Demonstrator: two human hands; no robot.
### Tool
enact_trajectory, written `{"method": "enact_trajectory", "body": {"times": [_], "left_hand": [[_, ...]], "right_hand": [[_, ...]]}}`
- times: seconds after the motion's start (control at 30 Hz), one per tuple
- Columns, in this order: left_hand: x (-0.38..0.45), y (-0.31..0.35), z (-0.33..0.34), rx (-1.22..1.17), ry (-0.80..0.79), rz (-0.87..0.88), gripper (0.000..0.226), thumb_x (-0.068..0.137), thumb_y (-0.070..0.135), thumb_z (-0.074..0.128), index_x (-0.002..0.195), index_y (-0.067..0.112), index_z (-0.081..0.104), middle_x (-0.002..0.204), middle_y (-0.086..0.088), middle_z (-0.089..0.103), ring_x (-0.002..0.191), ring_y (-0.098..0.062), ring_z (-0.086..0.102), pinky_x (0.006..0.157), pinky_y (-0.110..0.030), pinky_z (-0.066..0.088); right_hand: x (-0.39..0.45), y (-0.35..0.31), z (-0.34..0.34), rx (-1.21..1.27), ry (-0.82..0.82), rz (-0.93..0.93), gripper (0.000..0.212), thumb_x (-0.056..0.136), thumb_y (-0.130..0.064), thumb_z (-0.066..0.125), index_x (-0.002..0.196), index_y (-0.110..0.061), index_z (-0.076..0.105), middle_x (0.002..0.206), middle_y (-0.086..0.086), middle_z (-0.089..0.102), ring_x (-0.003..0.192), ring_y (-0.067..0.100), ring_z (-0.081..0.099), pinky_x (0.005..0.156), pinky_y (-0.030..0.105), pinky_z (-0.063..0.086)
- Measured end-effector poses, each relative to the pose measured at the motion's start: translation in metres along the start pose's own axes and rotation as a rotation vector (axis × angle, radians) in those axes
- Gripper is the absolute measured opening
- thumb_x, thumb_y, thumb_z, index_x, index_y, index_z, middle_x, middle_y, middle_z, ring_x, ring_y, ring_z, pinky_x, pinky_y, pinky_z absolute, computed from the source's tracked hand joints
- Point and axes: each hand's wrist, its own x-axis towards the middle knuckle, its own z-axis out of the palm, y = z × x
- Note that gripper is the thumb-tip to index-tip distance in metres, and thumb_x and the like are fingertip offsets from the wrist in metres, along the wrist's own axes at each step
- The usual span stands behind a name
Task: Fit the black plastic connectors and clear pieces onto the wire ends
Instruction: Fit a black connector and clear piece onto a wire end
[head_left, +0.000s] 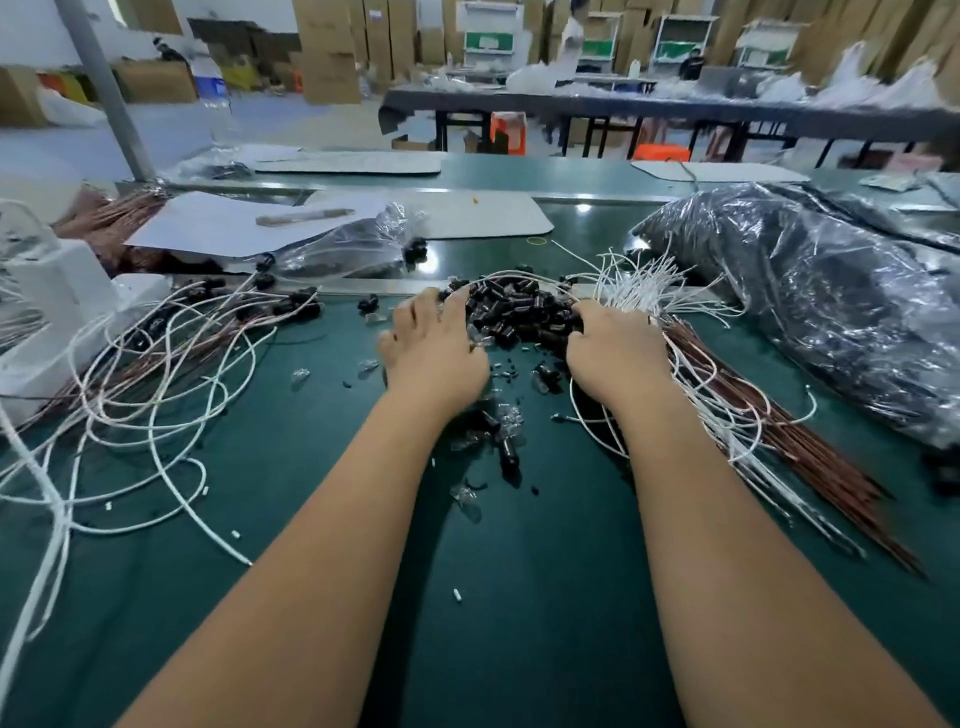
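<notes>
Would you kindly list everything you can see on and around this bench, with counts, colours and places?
black connectors: one heap, black, bench centre between the hands
clear pieces: several scattered, transparent, near side of the heap
loose wires: many tangled, white and copper-brown, left
wire bundle: one, white and copper-brown, right
small bag: one, clear plastic, behind the heap to the left
large bag: one, clear with dark contents, far right
paper sheet: one, white, back left
water bottle: one, clear, back left
bench: one, green
left hand: one, on the heap's left edge
right hand: one, fingers curled at the heap's right edge
</notes>
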Motion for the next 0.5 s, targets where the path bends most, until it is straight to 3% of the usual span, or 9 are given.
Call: {"method": "enact_trajectory", "body": {"times": [0.13,0.23,0.37,0.43,0.5], "left_hand": [[0.013,-0.005,0.002,-0.156,0.039,-0.112,0.065,0.088,0.037,0.048,0.148,0.026,0.025,0.152,-0.005,0.028,0.139,-0.03,0.022,0.111,-0.051,0.02],[0.018,-0.008,0.0,-0.323,0.091,-0.2,0.064,0.084,0.04,0.052,0.144,0.028,0.035,0.146,-0.004,0.041,0.135,-0.029,0.032,0.108,-0.049,0.025],[0.019,-0.005,0.0,-0.308,0.047,-0.206,0.067,0.083,0.042,0.053,0.146,0.03,0.032,0.148,-0.002,0.04,0.137,-0.028,0.032,0.109,-0.049,0.025],[0.013,-0.005,-0.002,-0.414,0.155,-0.173,0.065,0.086,0.033,0.051,0.147,0.027,0.029,0.152,-0.001,0.034,0.14,-0.028,0.025,0.111,-0.052,0.022],[0.008,-0.007,-0.004,-0.423,0.313,-0.035,0.066,0.089,0.018,0.046,0.15,0.028,0.023,0.158,0.0,0.021,0.145,-0.026,0.012,0.115,-0.051,0.014]], "right_hand": [[0.001,0.002,-0.003,0.089,0.138,0.052,0.041,0.082,-0.006,0.048,0.122,-0.012,0.055,0.1,0.012,0.064,0.097,0.029,0.048,0.079,0.037,0.035],[0.001,0.001,-0.002,0.102,0.159,0.116,0.033,0.08,-0.005,0.051,0.111,-0.01,0.061,0.085,0.007,0.057,0.092,0.029,0.047,0.078,0.036,0.035],[0.001,0.002,-0.004,0.16,0.194,0.143,0.02,0.084,-0.006,0.052,0.094,-0.011,0.07,0.088,0.006,0.067,0.089,0.028,0.056,0.081,0.034,0.038],[-0.001,0.001,-0.004,0.186,0.305,0.087,0.018,0.088,-0.008,0.052,0.092,-0.011,0.07,0.088,0.005,0.067,0.088,0.025,0.054,0.078,0.032,0.035],[-0.002,-0.003,-0.007,0.257,0.403,0.002,0.019,0.09,-0.008,0.053,0.097,-0.011,0.069,0.09,0.006,0.067,0.086,0.019,0.048,0.076,0.029,0.035]]}}
